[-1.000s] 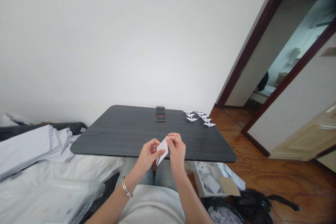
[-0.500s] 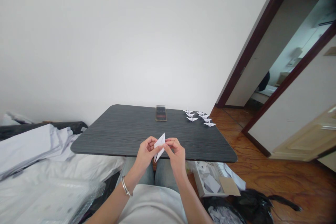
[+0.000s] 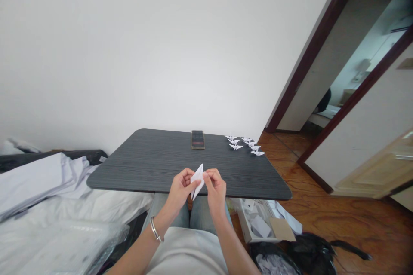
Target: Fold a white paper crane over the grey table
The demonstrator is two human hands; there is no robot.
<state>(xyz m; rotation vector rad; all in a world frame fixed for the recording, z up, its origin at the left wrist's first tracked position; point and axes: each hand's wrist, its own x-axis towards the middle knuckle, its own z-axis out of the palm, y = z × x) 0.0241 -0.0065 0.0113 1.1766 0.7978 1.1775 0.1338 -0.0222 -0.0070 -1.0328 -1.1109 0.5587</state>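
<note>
A person sits at the near edge of a dark wood-grain table (image 3: 135,163), working with both bare hands just over that edge. Between the hands is a folded paper (image 3: 197,181), a narrow white pointed shape standing nearly upright with a slight tilt, seen against the table top but not touching it. The left hand (image 3: 180,189) has its fingers curled closed around the paper's left side, with the thumb on top. The right hand (image 3: 215,193) grips the paper's right side in a tight pinch between thumb and forefinger, while its other fingers curl in. A silver bangle (image 3: 155,229) circles the left wrist. Toward the table's far edge, straight ahead of the hands, lies a phone (image 3: 198,139), its face blurred. To its right, near the far right corner of the table, sits a small cluster of white origami cranes (image 3: 245,145), close together but too small to count exactly. Below the table's right corner, on the floor, is an open box (image 3: 254,219) holding white paper pieces, with a black plastic bag (image 3: 309,253) just beside it. Left of the table lie white plastic sheets (image 3: 48,189). Beyond its right side, a wooden floor (image 3: 338,206) runs toward an open doorway (image 3: 355,73).
</note>
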